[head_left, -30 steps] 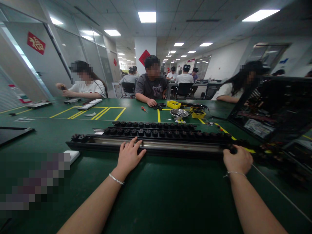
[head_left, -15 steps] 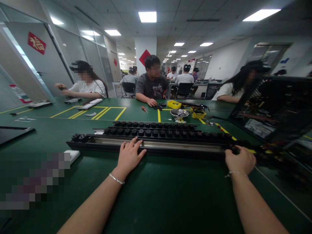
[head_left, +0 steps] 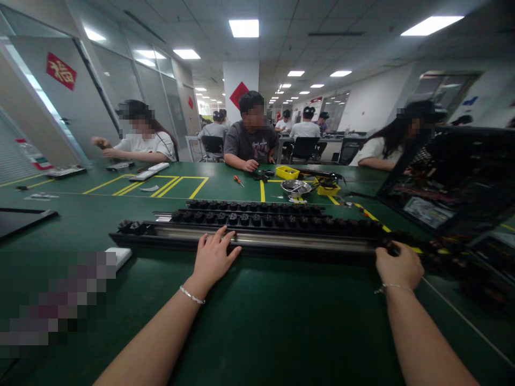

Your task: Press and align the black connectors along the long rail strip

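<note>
Green table (head_left: pixel 257 321) fills the view, wide and flat, and right across it lies the long rail (head_left: pixel 261 240), a black bar with a silvery strip along its top, with two more rows of black round-capped strips (head_left: pixel 249 214) lined up just behind it. Almost nothing on the table has shifted over the last second: the rail sits exactly where it was, end to end. What has moved is the right hand (head_left: pixel 398 265), which has crept a little further right and slightly away along the rail's far end, so the work there looks like small fiddling at the end piece rather than any lifting. That hand is curled, fingers bent over the dark end of the rail and pinching at something small and black; just what it has hold of I cannot tell. The left hand (head_left: pixel 213 258) hasn't budged: it lies flat and open, fingers spread, pressing down on the rail's near edge around its middle, gripping nothing, wrist bent up and forearm stretched straight out. Both wrists wear thin bracelets. Across the table three other people sit at their own work, near a yellow tray (head_left: pixel 287 172) and a metal bowl (head_left: pixel 295 186), and a small screwdriver (head_left: pixel 238 181) lies apart from them.
</note>
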Motion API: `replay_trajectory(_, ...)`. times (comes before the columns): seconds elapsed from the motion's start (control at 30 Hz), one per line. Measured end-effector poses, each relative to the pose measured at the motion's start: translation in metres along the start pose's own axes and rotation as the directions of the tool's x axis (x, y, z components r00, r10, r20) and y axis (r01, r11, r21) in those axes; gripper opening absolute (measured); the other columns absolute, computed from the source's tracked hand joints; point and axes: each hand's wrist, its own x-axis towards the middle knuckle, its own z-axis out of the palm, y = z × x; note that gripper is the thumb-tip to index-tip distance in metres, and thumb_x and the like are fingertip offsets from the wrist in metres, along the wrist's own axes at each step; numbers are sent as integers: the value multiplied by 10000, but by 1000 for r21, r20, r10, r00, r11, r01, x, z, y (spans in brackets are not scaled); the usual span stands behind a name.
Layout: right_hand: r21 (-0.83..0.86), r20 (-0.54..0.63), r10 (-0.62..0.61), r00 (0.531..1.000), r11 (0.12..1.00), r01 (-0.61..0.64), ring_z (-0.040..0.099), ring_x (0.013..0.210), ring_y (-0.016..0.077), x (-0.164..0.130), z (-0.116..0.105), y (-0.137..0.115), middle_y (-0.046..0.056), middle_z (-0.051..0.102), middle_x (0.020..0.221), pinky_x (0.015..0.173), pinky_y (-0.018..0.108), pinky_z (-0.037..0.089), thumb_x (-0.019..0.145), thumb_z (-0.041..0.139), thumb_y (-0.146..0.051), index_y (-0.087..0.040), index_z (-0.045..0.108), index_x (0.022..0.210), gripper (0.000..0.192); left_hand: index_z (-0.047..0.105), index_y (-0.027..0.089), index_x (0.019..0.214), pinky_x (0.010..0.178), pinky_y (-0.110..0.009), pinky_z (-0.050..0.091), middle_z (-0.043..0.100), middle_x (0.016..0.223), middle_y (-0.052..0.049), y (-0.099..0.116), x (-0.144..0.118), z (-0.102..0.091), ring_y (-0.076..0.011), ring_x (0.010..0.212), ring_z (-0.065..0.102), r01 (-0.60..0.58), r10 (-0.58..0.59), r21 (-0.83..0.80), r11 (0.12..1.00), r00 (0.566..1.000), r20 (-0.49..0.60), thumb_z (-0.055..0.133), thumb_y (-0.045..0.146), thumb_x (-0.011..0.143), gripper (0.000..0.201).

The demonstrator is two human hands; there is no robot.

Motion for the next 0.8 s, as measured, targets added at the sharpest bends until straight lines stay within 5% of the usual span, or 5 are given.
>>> replay_trajectory(0.4,-9,98,137,986,991,-136,532,1043,298,4,-5,0,125,611,1049,949,444,394,647,517,-329,-175,645,1012,417,523,284,1250,1037,-481,272,461,1391,-63,-1,0,0,-269,1174,498,8,-8,-16,1000,1000,2,414,500,856,462)
replay_trajectory(0.8,11,77,229,970,973,-230,559,976,305,12,-6,8,118,623,985,888,438,436,639,541,-346,-188,658,1072,476,522,289,1250,1035,-479,275,462,1390,-62,-1,0,1,-269,1168,502,8,-8,-5,1000,1000,0,411,500,857,459)
